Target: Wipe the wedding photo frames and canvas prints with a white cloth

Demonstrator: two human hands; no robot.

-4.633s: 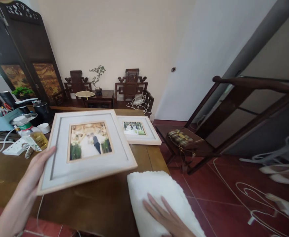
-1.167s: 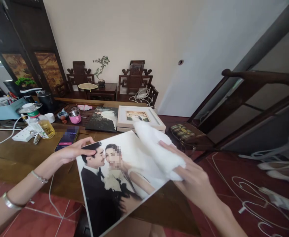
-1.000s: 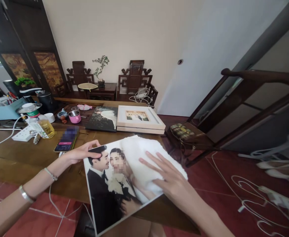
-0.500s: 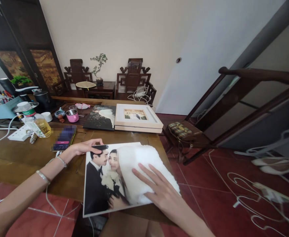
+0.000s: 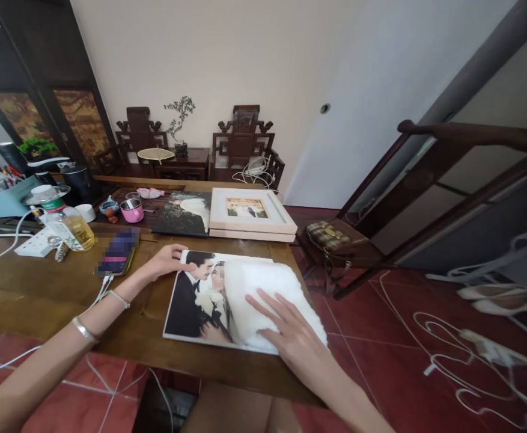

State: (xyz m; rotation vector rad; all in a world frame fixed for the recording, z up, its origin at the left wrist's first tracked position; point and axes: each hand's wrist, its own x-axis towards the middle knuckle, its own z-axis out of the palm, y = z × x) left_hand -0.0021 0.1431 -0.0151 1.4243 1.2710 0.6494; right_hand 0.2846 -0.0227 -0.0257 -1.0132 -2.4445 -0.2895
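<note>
A large wedding photo print (image 5: pixel 184 307) on a stiff white-edged board lies on the wooden table near its front edge. My left hand (image 5: pixel 168 262) grips its upper left corner, the thumb on the picture and the fingers at the far edge, partly hidden. Over the right half of the print is a fluffy white cloth (image 5: pixel 245 288). My right hand (image 5: pixel 285 328) lies flat on this cloth with its fingers spread. The cloth reaches past the print's right side.
Beyond the print stand a pale framed picture (image 5: pixel 285 225) and a dark picture panel (image 5: pixel 177 219). A phone (image 5: pixel 118 255), a pink cup (image 5: pixel 132 211), a bottle (image 5: pixel 71 228) and a power strip (image 5: pixel 33 242) are at left. A chair (image 5: pixel 366 240) with a plaid bag stands right.
The print has come down from a slant to lie flatter on the table, its near left corner moving away and to the right. My left hand still holds its corner; my right hand stays on the cloth.
</note>
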